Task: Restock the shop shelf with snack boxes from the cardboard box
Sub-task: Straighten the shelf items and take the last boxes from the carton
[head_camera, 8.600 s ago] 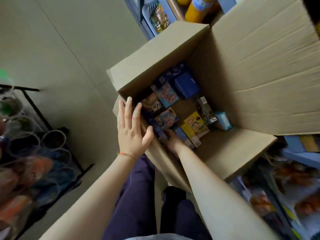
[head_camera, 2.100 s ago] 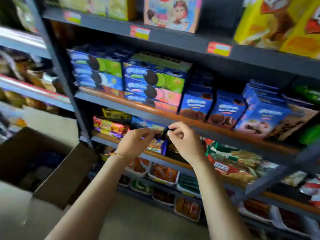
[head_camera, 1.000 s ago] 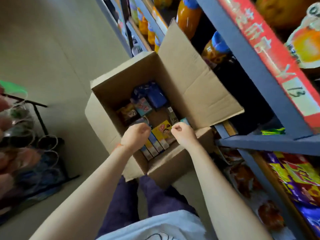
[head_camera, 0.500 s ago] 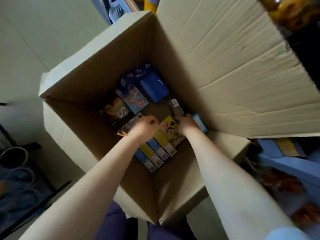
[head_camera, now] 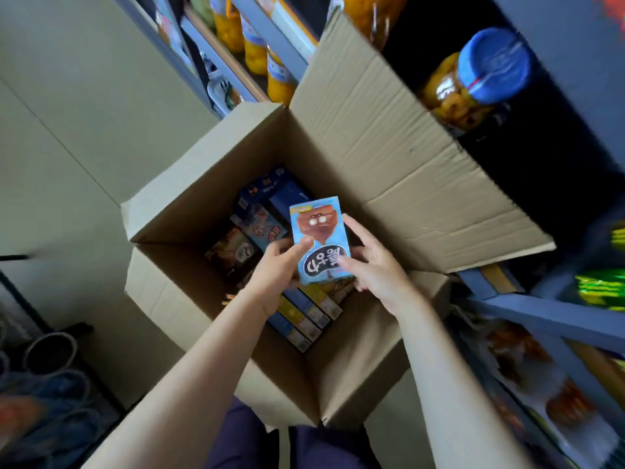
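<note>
Snack box (head_camera: 319,240) newly raised, between both hands.

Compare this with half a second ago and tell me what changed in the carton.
Both hands came up from among the packs: left hand and right hand now hold a light-blue snack box above the cardboard box. The row of narrow packs and dark blue boxes stayed put.

Pale floor (head_camera: 77,157) under open cardboard box (head_camera: 389,157), beside blue shelf (head_camera: 548,316) with orange jars (head_camera: 473,86)
</note>
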